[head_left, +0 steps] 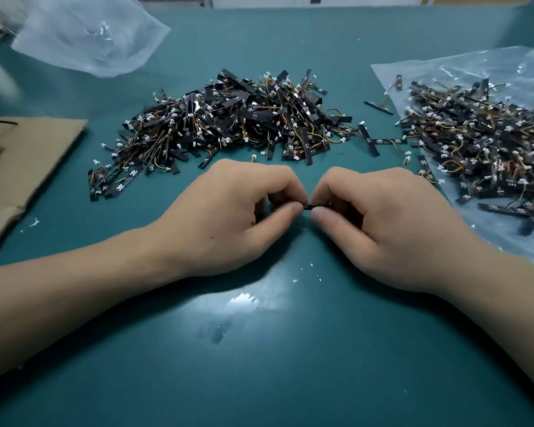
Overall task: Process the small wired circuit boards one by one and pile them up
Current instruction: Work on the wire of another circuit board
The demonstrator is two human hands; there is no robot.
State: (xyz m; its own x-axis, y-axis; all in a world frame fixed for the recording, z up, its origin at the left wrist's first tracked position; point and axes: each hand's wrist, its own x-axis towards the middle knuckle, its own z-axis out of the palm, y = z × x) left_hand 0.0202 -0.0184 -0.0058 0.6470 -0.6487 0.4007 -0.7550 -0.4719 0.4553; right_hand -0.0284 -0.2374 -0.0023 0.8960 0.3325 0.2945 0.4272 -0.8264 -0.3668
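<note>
My left hand (228, 211) and my right hand (379, 217) meet at the middle of the teal table, fingertips together. Between them they pinch one small black circuit board (309, 206); only a short dark piece of it shows between the thumbs, the remainder is hidden by fingers. Behind the hands lies a large heap of black wired boards (228, 121) with white connectors and orange-yellow wires. A second heap of wired boards (481, 143) lies at the right on a clear plastic bag (463, 66).
A flat cardboard sheet (28, 161) lies at the left edge. A crumpled clear plastic bag (84, 32) sits at the back left. Several stray boards (372, 141) lie between the two heaps. Small white scraps (295, 280) dot the teal table (259, 365) near me.
</note>
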